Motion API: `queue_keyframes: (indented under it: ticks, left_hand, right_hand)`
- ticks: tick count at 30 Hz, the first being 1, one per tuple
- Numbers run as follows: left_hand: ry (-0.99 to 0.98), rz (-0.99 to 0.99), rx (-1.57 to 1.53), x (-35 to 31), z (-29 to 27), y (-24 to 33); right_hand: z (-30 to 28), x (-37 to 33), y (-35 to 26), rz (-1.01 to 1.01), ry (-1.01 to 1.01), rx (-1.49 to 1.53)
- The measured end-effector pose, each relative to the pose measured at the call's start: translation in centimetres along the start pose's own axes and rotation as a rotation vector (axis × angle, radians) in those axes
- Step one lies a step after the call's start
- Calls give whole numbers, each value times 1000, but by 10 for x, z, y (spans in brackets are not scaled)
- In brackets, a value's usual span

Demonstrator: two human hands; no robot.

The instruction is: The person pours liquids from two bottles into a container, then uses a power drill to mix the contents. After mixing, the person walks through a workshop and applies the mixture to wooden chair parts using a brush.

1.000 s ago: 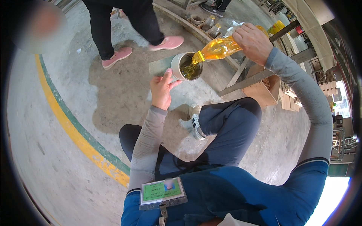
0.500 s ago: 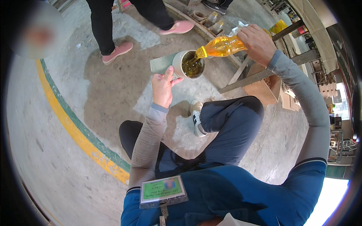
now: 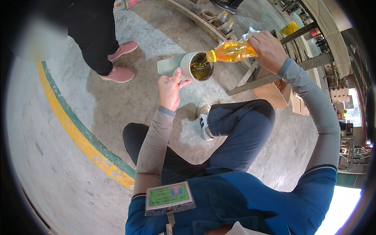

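Writing is clearest on the identity badge (image 3: 167, 198) clipped to the left breast of the blue shirt (image 3: 243, 196). Its card has a pale border and a green field; rows of dark print cross it along the lower edge, with shorter rows near the upper left corner, seemingly upside down from this view and too blurred to read surely. A small blurred photo (image 3: 177, 190) fills the upper right corner. As for signs, a painted yellow and green line (image 3: 84, 137) curves across the concrete floor.
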State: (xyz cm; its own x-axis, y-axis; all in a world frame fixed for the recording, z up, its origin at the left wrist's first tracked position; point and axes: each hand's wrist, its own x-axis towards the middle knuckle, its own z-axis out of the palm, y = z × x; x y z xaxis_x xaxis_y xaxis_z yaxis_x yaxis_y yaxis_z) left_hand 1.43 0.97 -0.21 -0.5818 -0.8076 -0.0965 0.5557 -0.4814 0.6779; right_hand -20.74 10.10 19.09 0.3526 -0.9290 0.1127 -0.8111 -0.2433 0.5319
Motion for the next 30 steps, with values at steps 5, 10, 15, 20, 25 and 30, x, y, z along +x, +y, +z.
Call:
queue_keyframes:
  ticks: [5,10,15,20,25,30]
  left_hand:
    - [-7,6,-11,-2,3,3]
    - [-19,38,20,-2,0,3]
    - [31,150,157,-7,8,1]
    - [110,168,173,-7,18,4]
    - [117,109,279,-4,10,-2]
    - [100,30,293,-2,5,-13]
  right_hand:
    - [4,-4,-2,30,-17,-20]
    - [5,-6,-6,24,52,36]
    - [10,-8,-10,27,108,76]
    - [11,-8,-13,72,-11,88]
    - [6,-2,-14,-6,29,-11]
    - [0,-2,-18,-38,-47,-138]
